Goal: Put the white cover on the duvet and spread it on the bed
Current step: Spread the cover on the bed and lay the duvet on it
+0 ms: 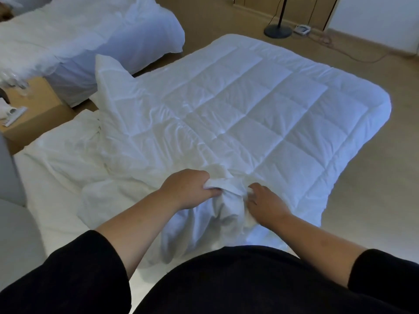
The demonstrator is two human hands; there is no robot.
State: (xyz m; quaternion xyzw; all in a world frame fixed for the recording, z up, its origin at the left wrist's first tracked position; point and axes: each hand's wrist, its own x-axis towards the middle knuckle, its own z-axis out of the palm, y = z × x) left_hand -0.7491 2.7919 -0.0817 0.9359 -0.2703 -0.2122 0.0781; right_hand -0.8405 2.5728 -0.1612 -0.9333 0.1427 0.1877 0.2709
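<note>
On the near bed (34,200), a white quilted duvet (249,105) with stitched squares lies spread flat, its far corner hanging over the edge. Against its near-left side a thin, crumpled white cover (95,150) is bunched — one fold stands up at the far left. The left hand (188,189) has its fingers curled round a wad of this fabric; the right hand (265,202) pinches the cloth just beside it. Across a wooden nightstand (38,109), a second white bed (90,37) stands.
</note>
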